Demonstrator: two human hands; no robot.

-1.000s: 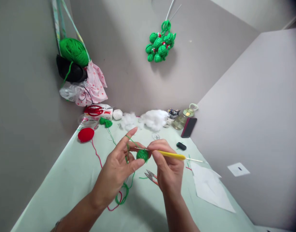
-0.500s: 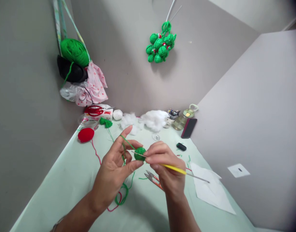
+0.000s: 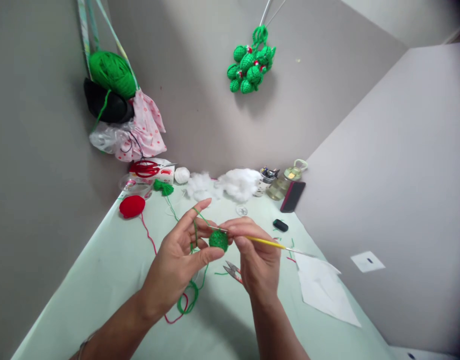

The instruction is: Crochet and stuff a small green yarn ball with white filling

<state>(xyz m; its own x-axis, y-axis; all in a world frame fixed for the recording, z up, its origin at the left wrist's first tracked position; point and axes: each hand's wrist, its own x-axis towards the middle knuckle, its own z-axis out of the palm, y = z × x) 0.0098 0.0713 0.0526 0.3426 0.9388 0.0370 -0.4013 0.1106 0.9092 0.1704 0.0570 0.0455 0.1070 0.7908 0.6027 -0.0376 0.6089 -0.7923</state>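
My left hand [image 3: 179, 260] pinches a small round green crochet piece [image 3: 218, 241] between thumb and fingers. Its index finger is raised, with green yarn [image 3: 202, 217] running over it down to the piece. My right hand [image 3: 258, 255] is closed on a crochet hook [image 3: 266, 242] with a yellow grip, held like a pen. The hook's metal tip lies at the upper edge of the green piece; whether it is through a stitch I cannot tell. Thread snips [image 3: 233, 270] lie on the table, partly hidden behind my right hand. Loose green yarn loops [image 3: 188, 298] lie below my left hand.
Red yarn ball [image 3: 132, 206], red scissors [image 3: 146, 168] and white stuffing [image 3: 240, 184] line the table's left and back. A bottle [image 3: 286, 182], a phone [image 3: 293, 196] and white paper [image 3: 323, 287] are at right. Green crocheted pieces [image 3: 248, 67] hang on the wall.
The hook has swung to a flatter angle, its tip shifting from across the green piece to its upper edge. My right hand has moved slightly left, and the piece's face shows more.
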